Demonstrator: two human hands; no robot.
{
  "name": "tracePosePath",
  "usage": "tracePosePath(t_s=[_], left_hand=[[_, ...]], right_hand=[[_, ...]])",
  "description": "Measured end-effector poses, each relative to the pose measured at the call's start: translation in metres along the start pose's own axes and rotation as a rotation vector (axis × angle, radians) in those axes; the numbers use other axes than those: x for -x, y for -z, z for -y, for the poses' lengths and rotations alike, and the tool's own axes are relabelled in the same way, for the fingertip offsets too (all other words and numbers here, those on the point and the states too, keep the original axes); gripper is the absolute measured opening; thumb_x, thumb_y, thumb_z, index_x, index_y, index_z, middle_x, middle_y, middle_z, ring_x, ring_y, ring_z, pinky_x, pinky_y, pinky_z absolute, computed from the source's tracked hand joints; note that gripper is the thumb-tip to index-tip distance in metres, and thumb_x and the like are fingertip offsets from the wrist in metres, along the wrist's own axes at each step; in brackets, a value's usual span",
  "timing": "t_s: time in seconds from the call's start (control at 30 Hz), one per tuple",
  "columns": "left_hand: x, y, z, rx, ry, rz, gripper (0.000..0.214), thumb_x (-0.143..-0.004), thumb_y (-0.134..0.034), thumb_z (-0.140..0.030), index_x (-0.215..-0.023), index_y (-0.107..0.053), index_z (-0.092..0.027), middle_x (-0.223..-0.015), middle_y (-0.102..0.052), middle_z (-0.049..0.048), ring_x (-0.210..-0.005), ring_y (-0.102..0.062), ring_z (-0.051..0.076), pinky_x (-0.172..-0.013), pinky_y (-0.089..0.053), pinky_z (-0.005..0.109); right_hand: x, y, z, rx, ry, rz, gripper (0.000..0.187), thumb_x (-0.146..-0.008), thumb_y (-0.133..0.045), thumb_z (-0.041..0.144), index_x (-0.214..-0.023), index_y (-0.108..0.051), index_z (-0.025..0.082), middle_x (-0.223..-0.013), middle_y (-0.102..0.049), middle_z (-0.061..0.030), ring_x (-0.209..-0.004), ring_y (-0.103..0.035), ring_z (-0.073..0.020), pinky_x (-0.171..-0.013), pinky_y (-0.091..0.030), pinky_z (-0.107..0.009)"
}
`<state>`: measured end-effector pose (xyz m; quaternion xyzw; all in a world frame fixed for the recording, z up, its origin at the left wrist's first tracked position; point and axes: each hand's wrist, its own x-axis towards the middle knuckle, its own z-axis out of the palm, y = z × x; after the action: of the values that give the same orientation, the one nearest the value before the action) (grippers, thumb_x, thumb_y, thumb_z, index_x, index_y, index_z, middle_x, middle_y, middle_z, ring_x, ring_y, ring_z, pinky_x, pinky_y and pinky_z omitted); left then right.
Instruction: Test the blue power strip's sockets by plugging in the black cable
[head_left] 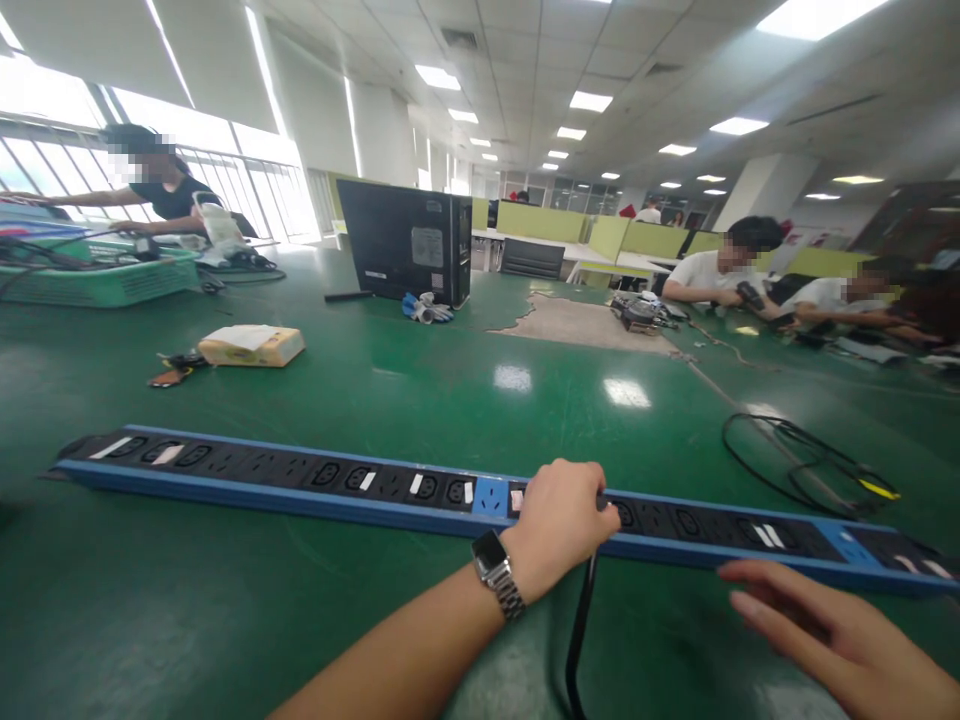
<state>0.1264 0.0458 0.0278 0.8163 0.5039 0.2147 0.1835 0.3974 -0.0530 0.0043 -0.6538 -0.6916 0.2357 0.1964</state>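
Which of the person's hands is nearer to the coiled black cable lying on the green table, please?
The right hand. It lies flat at the near edge of the power strip, below the coiled black cable. The left hand rests on the strip, farther left, gripping a black cord.

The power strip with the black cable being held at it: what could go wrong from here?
1. The left hand hides the socket on the power strip, so the plug may go in crooked.
2. The black cable hangs by the wrist and could snag.
3. The right hand lies flat near the strip, which might slide.
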Motion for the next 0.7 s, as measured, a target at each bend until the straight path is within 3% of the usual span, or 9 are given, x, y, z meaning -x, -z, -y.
tracePosePath(t_s=[0.07,0.2,0.33,0.47,0.57,0.7], left_hand=[[-0.001,-0.001,-0.008,0.004,0.019,0.024,0.026,-0.076,-0.059,-0.039,-0.092,-0.069,-0.022,-0.086,-0.071,0.0087,-0.082,-0.065,0.025,-0.074,-0.049,0.035],[0.001,0.011,-0.008,0.072,-0.011,0.102,0.026,-0.073,-0.060,-0.039,-0.087,-0.069,-0.020,-0.083,-0.071,0.0072,-0.078,-0.064,0.024,-0.069,-0.049,0.031],[0.002,0.029,0.010,0.288,-0.089,0.348,0.021,-0.076,-0.053,-0.028,-0.085,-0.068,-0.016,-0.071,-0.065,0.0026,-0.061,-0.058,0.015,-0.057,-0.046,0.025],[-0.001,0.026,0.022,0.640,0.013,0.540,0.032,-0.081,-0.041,-0.018,-0.102,-0.064,-0.012,-0.072,-0.063,0.0035,-0.056,-0.058,0.012,-0.047,-0.045,0.021],[-0.001,0.020,0.029,0.657,0.093,0.412,0.043,-0.086,-0.037,-0.021,-0.124,-0.053,-0.010,-0.084,-0.068,0.0079,-0.066,-0.064,0.015,-0.056,-0.051,0.026],[0.014,0.017,0.047,0.220,-0.027,-0.019,0.055,-0.082,-0.057,-0.045,-0.129,-0.052,-0.017,-0.106,-0.066,0.0101,-0.101,-0.058,0.026,-0.087,-0.046,0.041]], right_hand=[[-0.017,-0.004,0.046,-0.052,0.022,0.008,0.052,-0.085,-0.050,0.057,-0.123,-0.058,0.023,-0.085,-0.070,-0.0053,-0.071,-0.064,-0.0186,-0.060,-0.050,-0.026],[-0.053,-0.018,0.118,0.022,0.090,0.101,0.063,-0.076,-0.064,0.054,-0.129,-0.051,0.023,-0.078,-0.065,0.0002,-0.066,-0.060,-0.0166,-0.059,-0.044,-0.026],[-0.071,-0.027,0.133,0.031,0.120,0.166,0.062,-0.074,-0.065,0.055,-0.125,-0.055,0.022,-0.077,-0.065,0.0009,-0.068,-0.059,-0.0168,-0.058,-0.040,-0.025],[-0.072,-0.036,0.130,0.144,0.112,0.086,0.045,-0.082,-0.056,0.049,-0.118,-0.059,0.022,-0.075,-0.065,-0.0001,-0.067,-0.059,-0.0177,-0.057,-0.036,-0.026],[-0.072,-0.041,0.127,0.242,0.051,-0.003,0.030,-0.085,-0.047,0.038,-0.105,-0.062,0.020,-0.071,-0.064,-0.0013,-0.065,-0.059,-0.0183,-0.058,-0.034,-0.027],[-0.079,-0.039,0.118,0.188,0.039,0.024,0.027,-0.085,-0.041,0.028,-0.101,-0.060,0.019,-0.065,-0.060,0.0009,-0.062,-0.057,-0.0173,-0.058,-0.034,-0.027]])
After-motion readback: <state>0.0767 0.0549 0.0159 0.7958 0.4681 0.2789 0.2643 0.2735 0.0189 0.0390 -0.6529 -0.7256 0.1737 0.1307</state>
